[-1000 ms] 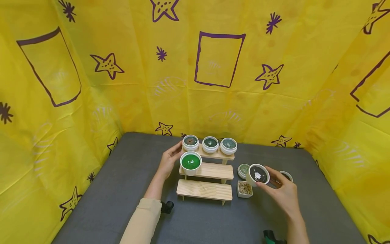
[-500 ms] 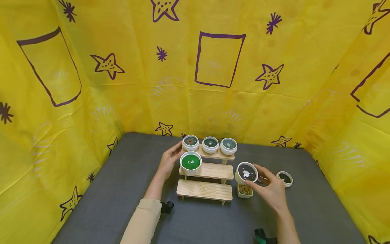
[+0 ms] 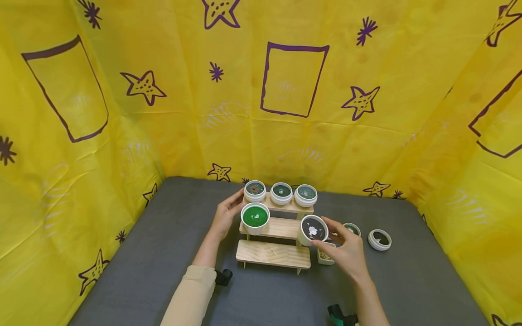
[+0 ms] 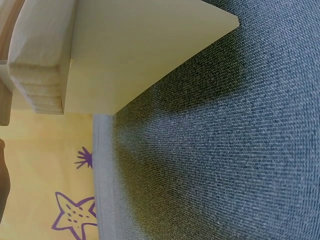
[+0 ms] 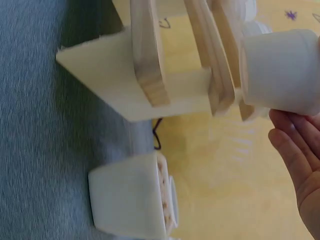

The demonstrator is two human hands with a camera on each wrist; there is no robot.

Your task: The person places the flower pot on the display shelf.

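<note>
My right hand (image 3: 348,251) holds a small white cup (image 3: 313,231) with a dark grey filling and a white patch, thumb in front and fingers behind. In the head view the cup overlaps the right end of the middle shelf of a three-tier wooden stand (image 3: 273,254). The right wrist view shows the white cup (image 5: 280,70) tilted sideways by the camera, fingertips (image 5: 285,130) against its side. At the stand's far left, my left hand (image 3: 223,218) grips the end of the top shelf. A green-filled cup (image 3: 255,217) sits on the middle shelf beside it.
Three white jars, one of them at the left (image 3: 254,190), line the top shelf. A square pot of gravel (image 3: 325,256) stands right of the stand, a green-topped jar (image 3: 351,228) partly hidden behind my right hand. Farther right is a dark-topped jar (image 3: 380,240). Yellow cloth (image 3: 293,149) walls the grey table.
My right hand has carried the dark-filled cup leftward, from above the loose jars to the stand's right end. The left hand and the green-filled cup have stayed still.
</note>
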